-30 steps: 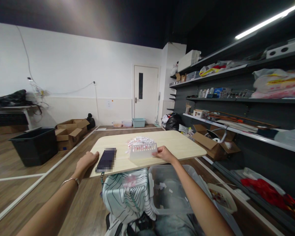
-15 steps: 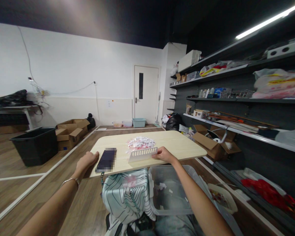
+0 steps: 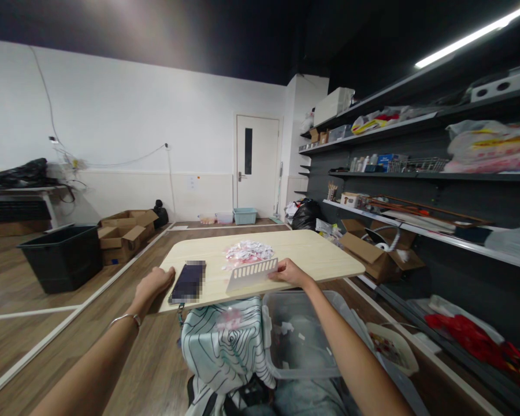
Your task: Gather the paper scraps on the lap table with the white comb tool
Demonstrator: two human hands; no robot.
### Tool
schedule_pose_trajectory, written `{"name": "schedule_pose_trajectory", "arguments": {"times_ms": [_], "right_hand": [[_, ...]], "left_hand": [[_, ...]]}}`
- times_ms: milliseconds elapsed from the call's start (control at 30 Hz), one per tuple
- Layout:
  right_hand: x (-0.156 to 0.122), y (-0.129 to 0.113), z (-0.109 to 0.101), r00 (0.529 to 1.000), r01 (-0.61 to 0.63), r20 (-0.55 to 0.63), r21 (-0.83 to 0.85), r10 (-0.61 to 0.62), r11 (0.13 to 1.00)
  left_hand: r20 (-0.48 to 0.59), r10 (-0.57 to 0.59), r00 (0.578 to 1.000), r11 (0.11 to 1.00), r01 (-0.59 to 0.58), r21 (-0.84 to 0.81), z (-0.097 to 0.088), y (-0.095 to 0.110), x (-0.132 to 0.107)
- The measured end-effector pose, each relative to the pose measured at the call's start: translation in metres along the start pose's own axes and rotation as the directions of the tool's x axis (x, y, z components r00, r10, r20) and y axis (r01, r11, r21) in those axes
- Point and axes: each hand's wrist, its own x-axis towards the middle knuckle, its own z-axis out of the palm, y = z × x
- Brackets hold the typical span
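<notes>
My right hand (image 3: pixel 289 273) pinches the right end of a white plate with a row of slots (image 3: pixel 251 276), which stands tilted on the pale wooden tabletop (image 3: pixel 316 254). Just beyond the plate lies a heap of small white and pink pieces (image 3: pixel 249 252), too small to name. At the tabletop's left edge, my left hand (image 3: pixel 155 282) is closed on the rim, its lower fingers hidden. A dark phone (image 3: pixel 186 282), partly blurred out, lies flat beside that hand.
Below the front edge are a patterned cloth-covered seat (image 3: pixel 221 341) and a clear plastic bin (image 3: pixel 303 341) with a few white scraps. A black tub (image 3: pixel 63 260) and cardboard boxes (image 3: pixel 125 237) stand left; loaded shelves (image 3: pixel 390 173) line the right wall.
</notes>
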Motion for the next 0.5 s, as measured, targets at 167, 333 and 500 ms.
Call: {"name": "schedule_pose_trajectory", "arguments": {"times_ms": [167,333,500], "right_hand": [[0.0019,0.003,-0.0005,0.998,-0.008,-0.056,-0.008,0.007,1.0],[0.0043,0.0075,0.0,0.999,0.003,-0.05,-0.027,-0.005,1.0],[0.0022,0.005,-0.0005,1.0,0.01,0.002,-0.014,-0.01,1.0]], "left_hand": [[-0.01,-0.003,1.0,1.0,0.003,-0.001,-0.0008,0.0005,-0.0003],[0.008,-0.005,1.0,1.0,0.005,-0.004,-0.0013,0.0005,-0.0004],[0.004,-0.005,1.0,1.0,0.005,-0.011,0.0004,-0.0003,-0.0005]]}}
